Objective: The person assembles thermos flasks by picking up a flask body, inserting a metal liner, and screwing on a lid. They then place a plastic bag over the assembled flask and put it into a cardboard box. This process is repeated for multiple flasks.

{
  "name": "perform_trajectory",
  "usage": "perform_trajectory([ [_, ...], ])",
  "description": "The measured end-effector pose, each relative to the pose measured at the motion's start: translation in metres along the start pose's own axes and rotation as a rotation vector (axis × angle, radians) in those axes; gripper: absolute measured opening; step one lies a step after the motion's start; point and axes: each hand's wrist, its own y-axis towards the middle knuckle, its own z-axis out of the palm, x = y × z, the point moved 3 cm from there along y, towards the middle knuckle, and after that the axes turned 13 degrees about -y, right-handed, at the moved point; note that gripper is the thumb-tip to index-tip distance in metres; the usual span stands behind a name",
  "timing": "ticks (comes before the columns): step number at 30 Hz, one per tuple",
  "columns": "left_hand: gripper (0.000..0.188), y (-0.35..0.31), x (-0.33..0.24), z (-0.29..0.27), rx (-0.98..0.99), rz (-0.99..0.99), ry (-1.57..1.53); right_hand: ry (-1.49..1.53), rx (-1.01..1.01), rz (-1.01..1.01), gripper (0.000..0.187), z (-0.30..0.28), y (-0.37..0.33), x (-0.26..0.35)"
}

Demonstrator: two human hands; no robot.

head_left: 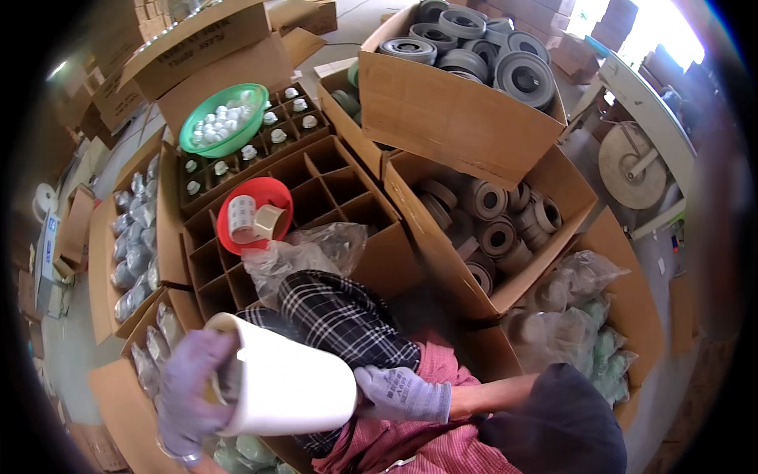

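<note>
White roll: smooth, cylindrical, held horizontal over lap. Left hand, purple knit glove, fingers curled round its open end; right hand, grey glove, fingers pressed flat vs. other end. Beyond: red plastic bowl on cardboard divider box.

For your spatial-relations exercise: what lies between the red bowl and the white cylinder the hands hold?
In the head view, a crumpled clear plastic bag lies between the red bowl and the white cylinder, over the divided cardboard box.

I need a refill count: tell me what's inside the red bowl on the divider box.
The red bowl holds two rolls of tape: a white one and a tan one. They cover the bowl's bottom, so anything beneath them can't be seen.
</note>
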Motion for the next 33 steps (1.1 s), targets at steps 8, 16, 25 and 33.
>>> perform_trajectory([
  [8,0.067,0.037,0.023,0.083,0.218,0.02,0.161,0.059,-0.279,0.129,0.029,-0.113,0.002,-0.113],
  [16,0.047,0.057,0.022,0.077,0.132,0.043,0.003,-0.39,-0.106,0.977,0.069,0.017,-0.005,-0.49],
  [25,0.04,0.042,0.016,0.071,-0.15,0.206,0.154,-0.068,-0.301,1.131,0.045,0.006,-0.027,-0.468],
  [33,0.036,0.068,-0.018,0.062,-0.304,0.366,0.185,-0.538,-0.226,0.817,0.053,-0.066,-0.018,-0.419],
])
